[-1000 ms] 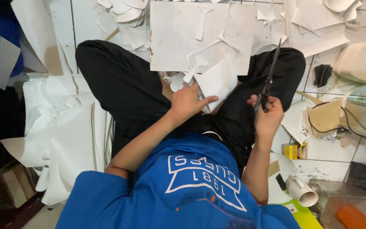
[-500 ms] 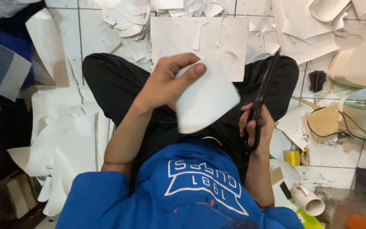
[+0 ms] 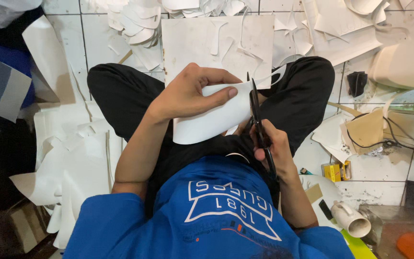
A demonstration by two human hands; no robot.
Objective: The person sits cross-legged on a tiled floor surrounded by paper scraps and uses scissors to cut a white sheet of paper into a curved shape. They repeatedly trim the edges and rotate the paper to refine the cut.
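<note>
Scissors (image 3: 257, 120) are biting into the white sheet (image 3: 212, 117) at its three-o'clock edge; right hand (image 3: 274, 148) is gripping the handles, left hand (image 3: 188, 93) pinching the sheet above the lap, ideally keeping it taut.

Left hand (image 3: 188, 93): lowered, sheet (image 3: 212, 117) now held flatter over lap. Right hand (image 3: 271, 148): scissors (image 3: 256, 108) brought to sheet's right edge, blades against it.

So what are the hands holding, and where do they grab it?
The left hand pinches a white sheet piece by its top edge. The right hand holds black scissors by the handles, blades at the sheet's right edge.
</note>
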